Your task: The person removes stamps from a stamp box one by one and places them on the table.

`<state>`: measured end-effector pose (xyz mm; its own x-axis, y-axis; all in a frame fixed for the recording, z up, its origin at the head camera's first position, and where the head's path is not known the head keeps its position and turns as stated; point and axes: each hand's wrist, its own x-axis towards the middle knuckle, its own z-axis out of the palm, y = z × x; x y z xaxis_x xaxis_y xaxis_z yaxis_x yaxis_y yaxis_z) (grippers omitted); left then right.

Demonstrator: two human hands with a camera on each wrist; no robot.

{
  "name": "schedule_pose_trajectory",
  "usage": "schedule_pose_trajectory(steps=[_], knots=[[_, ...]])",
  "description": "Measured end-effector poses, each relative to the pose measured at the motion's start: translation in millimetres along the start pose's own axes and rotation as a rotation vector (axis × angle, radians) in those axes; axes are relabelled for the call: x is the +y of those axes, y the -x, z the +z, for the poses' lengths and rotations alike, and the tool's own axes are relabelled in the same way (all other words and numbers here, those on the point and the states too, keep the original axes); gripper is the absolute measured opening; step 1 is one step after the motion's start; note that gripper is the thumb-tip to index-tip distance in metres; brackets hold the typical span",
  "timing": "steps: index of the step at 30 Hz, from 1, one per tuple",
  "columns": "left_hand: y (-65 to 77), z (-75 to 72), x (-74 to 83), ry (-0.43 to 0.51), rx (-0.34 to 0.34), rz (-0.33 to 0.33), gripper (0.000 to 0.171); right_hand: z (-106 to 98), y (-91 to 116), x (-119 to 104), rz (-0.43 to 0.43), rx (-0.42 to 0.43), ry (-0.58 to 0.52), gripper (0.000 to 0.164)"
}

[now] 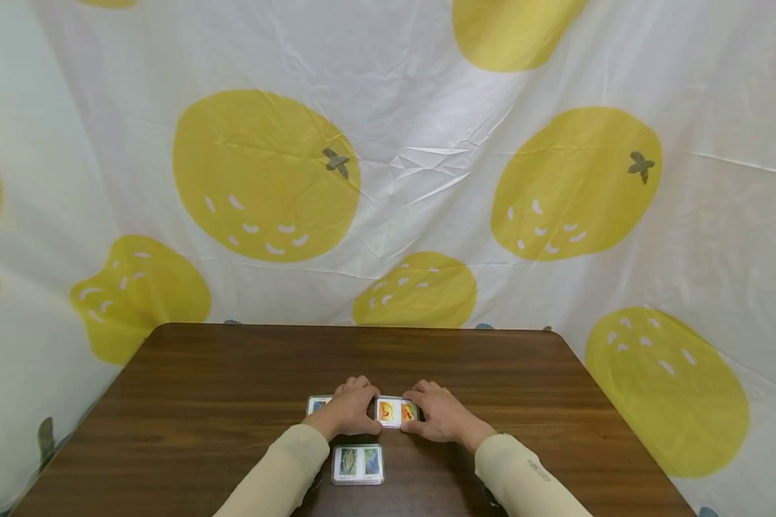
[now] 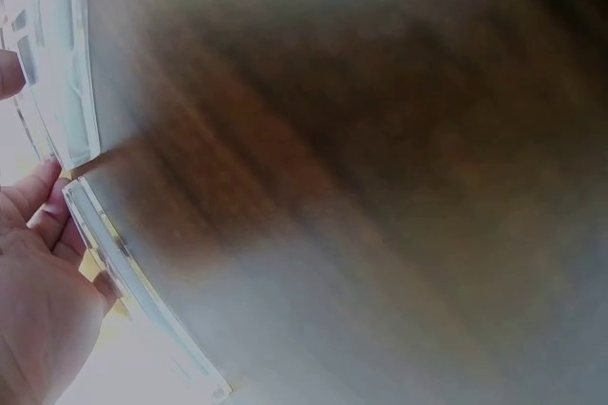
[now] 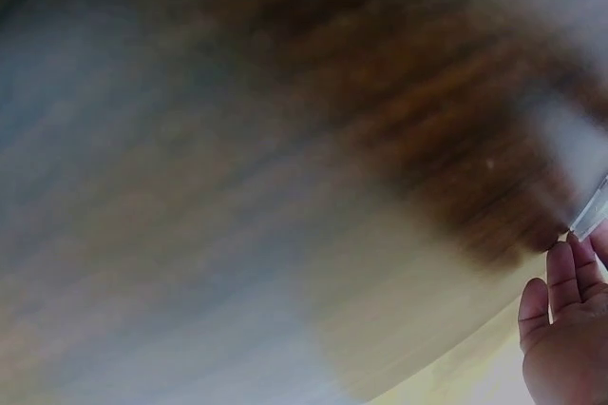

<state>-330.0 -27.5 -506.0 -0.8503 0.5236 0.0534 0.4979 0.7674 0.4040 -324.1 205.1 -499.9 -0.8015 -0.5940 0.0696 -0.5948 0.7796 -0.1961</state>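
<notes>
In the head view, a flat clear case with two orange and yellow pictures (image 1: 389, 411) lies on the table between the hands. My left hand (image 1: 350, 411) holds its left end, thumb at the near corner and fingers at the far one. The right end is held by my right hand (image 1: 442, 413) between thumb and fingers. A second clear case (image 1: 317, 404) is partly hidden behind the left hand. Closer to me lies a third clear case (image 1: 358, 464) with two greenish pictures. Case edges (image 2: 152, 300) show beside the left fingers in the left wrist view.
The dark wood-grain table (image 1: 233, 359) has rounded far corners. Behind it hangs a white cloth (image 1: 401, 179) printed with large yellow fruits. Much of both wrist views is blurred.
</notes>
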Motion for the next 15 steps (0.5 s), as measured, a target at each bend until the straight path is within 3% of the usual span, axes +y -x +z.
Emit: schedule_pose_trajectory(steps=[15], knots=[[0.4,-0.3,0.9,-0.006,0.006,0.003,0.051,-2.1,-1.2,2.5,-0.002,0.016,-0.005,0.06]])
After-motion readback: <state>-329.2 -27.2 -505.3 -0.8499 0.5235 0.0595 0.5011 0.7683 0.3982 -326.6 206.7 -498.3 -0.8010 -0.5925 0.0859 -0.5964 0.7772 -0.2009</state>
